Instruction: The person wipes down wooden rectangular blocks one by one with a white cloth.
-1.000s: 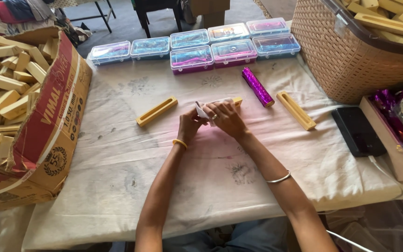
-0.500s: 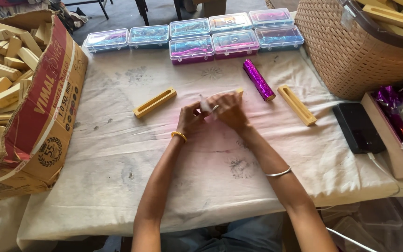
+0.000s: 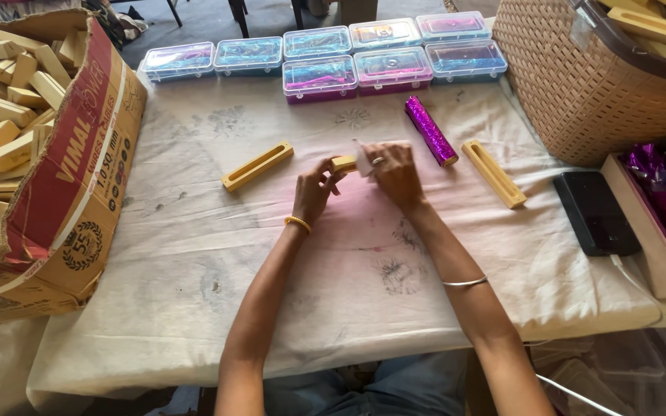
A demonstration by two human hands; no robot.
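Judging from the table, one yellow wooden slotted block (image 3: 342, 163) is gripped above the white cloth (image 3: 194, 262) by the left hand (image 3: 314, 192) and right hand (image 3: 395, 173), clamped on its ends, while one purple glitter-wrapped bar (image 3: 430, 130) lies finished and two bare yellow blocks (image 3: 257, 166) (image 3: 493, 172) remain.

Both hands meet mid-table over a white cloth (image 3: 194, 270): the left hand (image 3: 314, 192) and right hand (image 3: 395, 173) grip a small yellow wooden block (image 3: 343, 162). A slotted yellow block (image 3: 257, 166) lies left, a purple glitter roll (image 3: 430, 130) right, clear plastic boxes (image 3: 319, 75) far.
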